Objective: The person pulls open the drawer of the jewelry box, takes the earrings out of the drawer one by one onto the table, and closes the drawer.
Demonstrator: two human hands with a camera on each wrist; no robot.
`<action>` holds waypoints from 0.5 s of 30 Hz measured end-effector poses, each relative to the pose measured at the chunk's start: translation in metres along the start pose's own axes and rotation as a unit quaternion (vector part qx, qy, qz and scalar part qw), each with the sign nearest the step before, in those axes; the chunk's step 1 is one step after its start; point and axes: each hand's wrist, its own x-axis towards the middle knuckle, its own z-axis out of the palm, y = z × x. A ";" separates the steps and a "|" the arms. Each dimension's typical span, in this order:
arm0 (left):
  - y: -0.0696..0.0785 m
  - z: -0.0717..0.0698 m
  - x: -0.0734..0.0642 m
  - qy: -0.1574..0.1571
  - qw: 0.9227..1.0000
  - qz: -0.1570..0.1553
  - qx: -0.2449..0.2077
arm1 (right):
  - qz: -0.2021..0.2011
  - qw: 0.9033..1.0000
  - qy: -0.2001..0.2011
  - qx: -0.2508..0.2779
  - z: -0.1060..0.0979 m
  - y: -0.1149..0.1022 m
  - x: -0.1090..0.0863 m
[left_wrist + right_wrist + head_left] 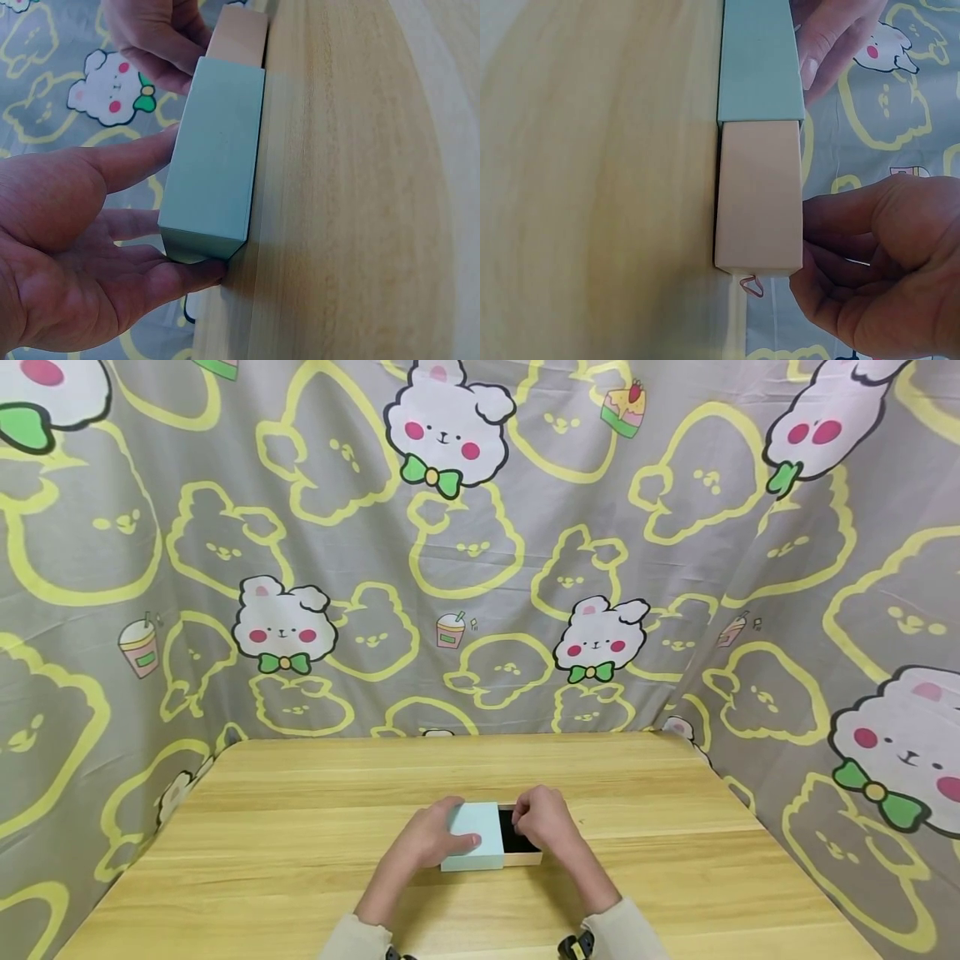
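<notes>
A slide-out box lies on the wooden table, its mint-green sleeve (478, 835) to the left and its pale pink drawer (759, 195) partly out to the right. Black lining (513, 835) shows inside the drawer. My left hand (431, 837) grips the sleeve, thumb on top and fingers around its left end and far side. Over the drawer's open part is my right hand (543, 820), fingers bent down to the black lining. The drawer wall hides those fingertips in the right wrist view, so I cannot tell whether they pinch anything. A small pink ribbon loop (753, 286) sticks out of the drawer's end.
The wooden table (300, 793) extends around the box on all sides. Grey curtains (480, 552) with yellow outlines and white cartoon animals hang behind the table and along both sides. Dark wrist straps (576, 945) sit at the sleeve cuffs.
</notes>
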 end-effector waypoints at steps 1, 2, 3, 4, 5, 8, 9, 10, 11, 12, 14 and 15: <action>0.000 0.000 0.000 0.000 1.000 0.000 0.000 | 0.005 1.000 -0.003 0.004 0.000 0.000 0.000; 0.000 0.000 0.000 0.000 1.000 0.001 -0.001 | 0.005 1.000 -0.003 0.005 -0.001 0.000 0.000; 0.000 0.000 0.000 0.000 1.000 0.001 -0.001 | 0.006 1.000 -0.004 0.007 -0.001 0.000 0.000; -0.001 0.000 0.000 0.000 1.000 0.002 -0.001 | 0.006 1.000 -0.004 0.007 -0.002 0.000 0.000; -0.001 0.000 0.000 0.000 1.000 0.002 -0.001 | 0.006 1.000 -0.005 0.008 -0.002 0.000 0.001; -0.001 0.000 0.000 0.001 1.000 0.004 -0.001 | 0.004 1.000 -0.006 0.009 -0.002 0.000 0.001; -0.001 0.000 0.000 0.001 1.000 0.004 -0.002 | 0.004 1.000 -0.006 0.009 -0.002 0.000 0.001; -0.001 0.000 0.000 0.001 1.000 0.003 -0.002 | 0.004 1.000 -0.006 0.009 -0.002 0.000 0.001; -0.001 0.000 0.000 0.001 1.000 0.003 -0.003 | 0.003 1.000 -0.005 0.009 -0.002 0.000 0.001; -0.001 0.000 0.000 0.000 1.000 0.003 -0.003 | 0.002 1.000 -0.005 0.008 -0.002 0.000 0.001; 0.000 0.000 0.000 0.000 1.000 0.002 -0.004 | 0.001 1.000 -0.005 0.010 -0.003 0.000 0.000; 0.000 0.000 0.000 0.000 1.000 0.002 -0.004 | -0.001 1.000 -0.004 0.010 -0.003 0.000 0.000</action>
